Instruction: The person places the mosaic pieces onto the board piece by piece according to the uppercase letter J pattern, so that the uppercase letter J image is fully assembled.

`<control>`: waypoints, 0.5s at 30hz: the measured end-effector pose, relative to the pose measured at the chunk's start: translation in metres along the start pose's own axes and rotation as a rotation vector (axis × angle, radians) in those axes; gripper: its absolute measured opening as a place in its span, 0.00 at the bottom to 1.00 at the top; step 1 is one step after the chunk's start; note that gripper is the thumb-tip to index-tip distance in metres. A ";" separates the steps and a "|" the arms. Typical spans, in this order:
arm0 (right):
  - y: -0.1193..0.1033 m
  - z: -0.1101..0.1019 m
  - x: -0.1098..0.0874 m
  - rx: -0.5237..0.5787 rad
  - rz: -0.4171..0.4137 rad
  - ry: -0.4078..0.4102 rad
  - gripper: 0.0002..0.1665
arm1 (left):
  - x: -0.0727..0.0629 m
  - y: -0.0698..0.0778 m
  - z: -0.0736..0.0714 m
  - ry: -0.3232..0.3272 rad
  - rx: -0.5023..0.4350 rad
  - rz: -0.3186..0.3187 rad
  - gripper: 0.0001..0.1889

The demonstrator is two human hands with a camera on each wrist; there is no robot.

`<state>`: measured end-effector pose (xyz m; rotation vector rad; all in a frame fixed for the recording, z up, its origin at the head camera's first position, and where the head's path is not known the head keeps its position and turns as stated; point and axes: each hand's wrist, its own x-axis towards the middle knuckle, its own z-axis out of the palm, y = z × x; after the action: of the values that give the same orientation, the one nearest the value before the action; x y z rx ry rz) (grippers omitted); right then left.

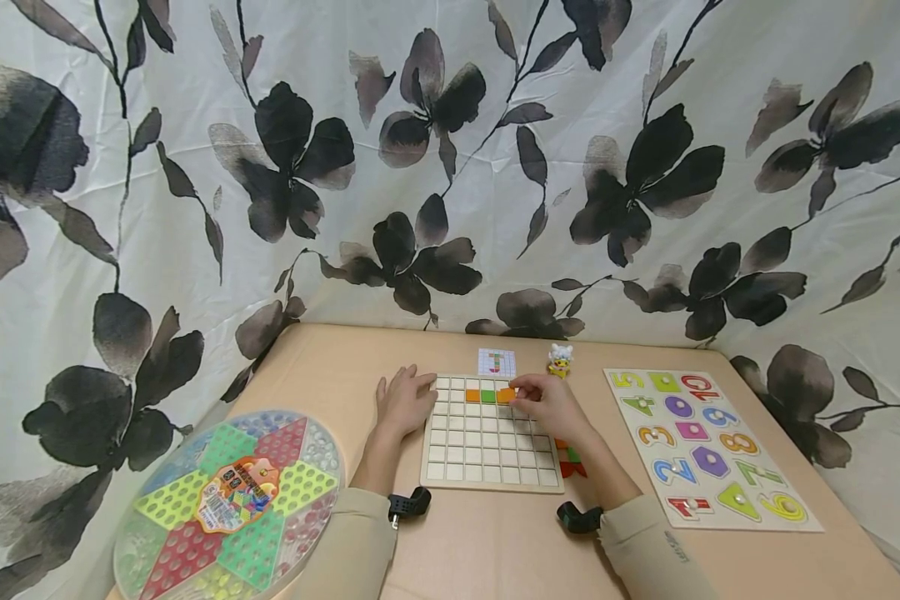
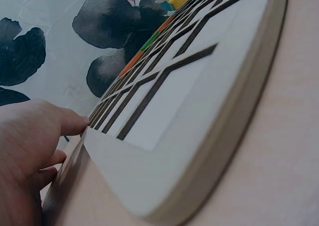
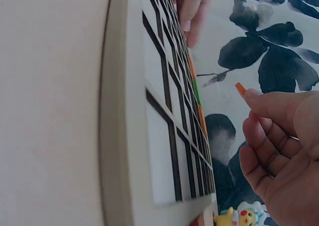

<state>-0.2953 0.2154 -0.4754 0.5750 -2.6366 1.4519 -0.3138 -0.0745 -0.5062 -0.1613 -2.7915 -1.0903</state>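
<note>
Beige sleeves (image 1: 356,537) reveal hands (image 1: 406,402) (the right (image 1: 543,397) pinching a thin orange tile (image 3: 240,89)).

Grid board (image 1: 487,442), centre: showing smooth, matt wood edge (image 2: 237,111). Round case (image 1: 255,550), lower left: looking glossy, clear plastic. Backdrop (image 1: 502,192), top: hanging creased, cloth-like.

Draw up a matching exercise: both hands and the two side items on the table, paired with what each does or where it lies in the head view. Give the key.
1. Left hand
2. Right hand
3. Round game board
4. Number sheet

A. lies right of the gridded board
B. pinches an orange piece
C. lies left of the gridded board
D. touches the gridded board's left edge

Pairs: 1-D, 2-B, 3-C, 4-A
</note>
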 end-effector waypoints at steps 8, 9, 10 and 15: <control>0.001 0.014 0.007 0.016 0.015 -0.023 0.15 | 0.002 -0.001 0.000 0.001 0.000 0.007 0.20; 0.001 0.015 0.008 0.016 0.023 -0.029 0.15 | 0.002 -0.001 0.000 0.001 0.000 0.008 0.20; 0.001 0.017 0.009 0.016 0.030 -0.036 0.15 | 0.002 -0.001 0.000 0.001 0.000 0.009 0.20; 0.004 0.022 0.012 0.021 0.053 -0.064 0.16 | 0.002 0.000 0.000 0.003 -0.001 0.010 0.20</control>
<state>-0.3057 0.1955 -0.4881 0.5673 -2.7084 1.5022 -0.3156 -0.0747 -0.5055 -0.1737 -2.7839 -1.0889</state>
